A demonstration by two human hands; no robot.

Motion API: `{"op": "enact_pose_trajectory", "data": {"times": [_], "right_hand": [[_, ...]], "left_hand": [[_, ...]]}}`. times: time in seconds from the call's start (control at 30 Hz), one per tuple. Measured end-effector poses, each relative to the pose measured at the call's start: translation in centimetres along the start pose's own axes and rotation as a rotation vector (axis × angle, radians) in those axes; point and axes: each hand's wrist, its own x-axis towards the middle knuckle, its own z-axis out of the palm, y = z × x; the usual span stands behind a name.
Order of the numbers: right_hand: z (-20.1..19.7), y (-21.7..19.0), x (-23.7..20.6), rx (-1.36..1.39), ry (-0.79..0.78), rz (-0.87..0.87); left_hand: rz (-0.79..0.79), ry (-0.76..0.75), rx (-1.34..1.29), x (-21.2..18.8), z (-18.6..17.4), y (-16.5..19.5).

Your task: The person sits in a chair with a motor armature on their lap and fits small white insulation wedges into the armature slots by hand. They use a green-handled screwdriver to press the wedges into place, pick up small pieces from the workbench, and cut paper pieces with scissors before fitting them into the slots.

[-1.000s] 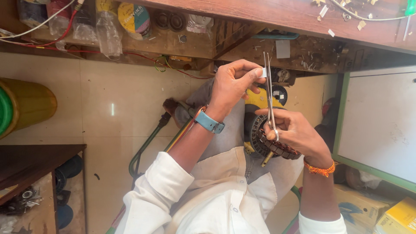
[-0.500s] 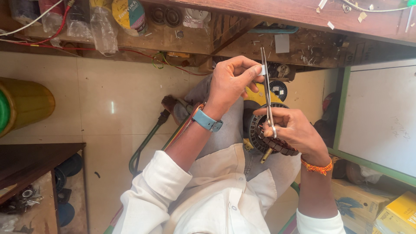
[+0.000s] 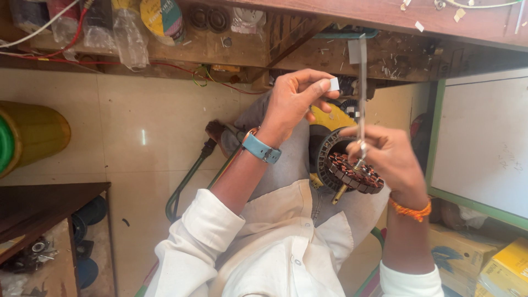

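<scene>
My left hand (image 3: pixel 294 104), with a blue watch on its wrist, pinches a small white piece (image 3: pixel 334 84) between thumb and forefinger. My right hand (image 3: pixel 388 159), with an orange thread at its wrist, grips a long thin pale strip (image 3: pixel 361 93) that stands upright. The strip's lower end meets a round motor stator with copper windings (image 3: pixel 346 170). The stator lies on my lap, partly under my right hand. My left hand is just left of the strip's upper end and apart from it.
A wooden workbench (image 3: pixel 308 49) with wires, plastic bags and scraps runs across the top. A yellow drum (image 3: pixel 33 135) lies at left and a dark wooden shelf (image 3: pixel 38 203) at lower left. A white board with a green frame (image 3: pixel 484 148) and yellow boxes (image 3: pixel 506 269) are at right.
My left hand, which pinched the strip's top end, has drawn slightly left and off it, now holding the small white piece. My right hand keeps the strip on the stator.
</scene>
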Motion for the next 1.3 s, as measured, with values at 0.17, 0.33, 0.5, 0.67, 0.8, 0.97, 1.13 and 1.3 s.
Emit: {"op": "enact_pose_trajectory", "data": {"times": [0.17,0.33,0.5,0.67,0.8,0.97,1.13,1.3], "right_hand": [[-3.4,-4.7,1.5,-0.08,0.003,-0.107],[-5.5,-11.2,5.2,-0.252,-0.048,-0.248],[-6.7,-14.9,10.7,-0.513,0.067,-0.5],[-6.9,-16.4,12.8,-0.325,-0.107,-0.643],[-4.9,-14.8,11.0,-0.493,0.028,-0.589],[-1.8,-8.4,5.7,-0.292,0.074,-0.525],[-1.8,-1.8,2.8,-0.029,0.252,-0.419],[-4.2,2.4,1.1,0.149,0.244,-0.401]], "left_hand": [[-0.011,-0.06,-0.006,-0.1,0.3,0.0],[-0.027,-0.059,0.018,-0.5,0.7,0.6],[-0.033,-0.011,0.06,-0.5,1.2,1.1],[-0.03,0.005,0.078,-0.2,1.9,1.4],[0.002,-0.005,0.092,-0.1,1.3,1.6],[0.028,-0.022,0.138,0.6,1.6,0.5],[0.002,-0.122,0.274,0.0,4.3,-1.6],[0.185,-0.198,0.465,-1.1,7.5,-3.8]]}}
